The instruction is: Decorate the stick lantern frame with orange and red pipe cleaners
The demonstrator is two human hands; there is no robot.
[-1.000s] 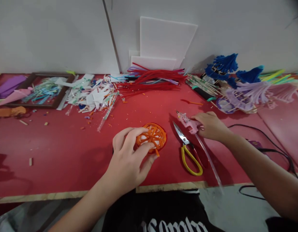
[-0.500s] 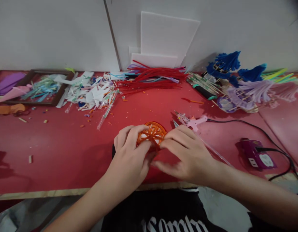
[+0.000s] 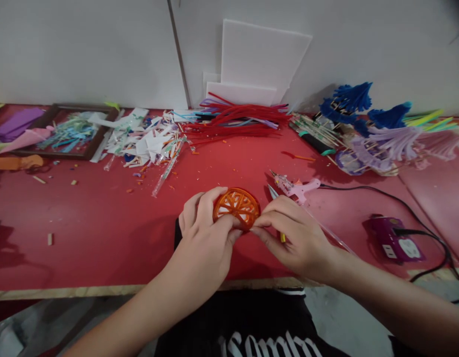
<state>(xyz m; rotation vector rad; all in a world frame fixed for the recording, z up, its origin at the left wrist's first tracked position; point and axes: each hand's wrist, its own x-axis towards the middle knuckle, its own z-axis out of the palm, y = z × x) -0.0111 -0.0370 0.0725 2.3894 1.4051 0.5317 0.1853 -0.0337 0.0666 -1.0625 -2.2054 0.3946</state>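
Note:
Near the table's front edge is a round orange piece (image 3: 237,204) like a citrus slice, with spokes and white between them. My left hand (image 3: 205,233) grips its left side, fingers at the far rim and thumb at the near edge. My right hand (image 3: 289,230) pinches at its lower right rim with thumb and forefinger; whether a small strip lies in that pinch I cannot make out. Partly under the right hand lie pliers (image 3: 273,191), with a yellow handle showing below. A pink glue gun (image 3: 296,188) rests just beyond that hand.
Red and purple pipe cleaners (image 3: 244,119) lie at the back, beside white scraps (image 3: 151,144). A brown frame (image 3: 88,148) holds blue strips. Blue and lilac pleated pieces (image 3: 385,134) stand at back right. A purple power box (image 3: 395,240) and black cable (image 3: 385,192) sit at right.
My right hand's thumb has come up to meet the forefinger at the rim. The orange piece shows more of its face, and a yellow handle has come into sight. The view has shifted slightly.

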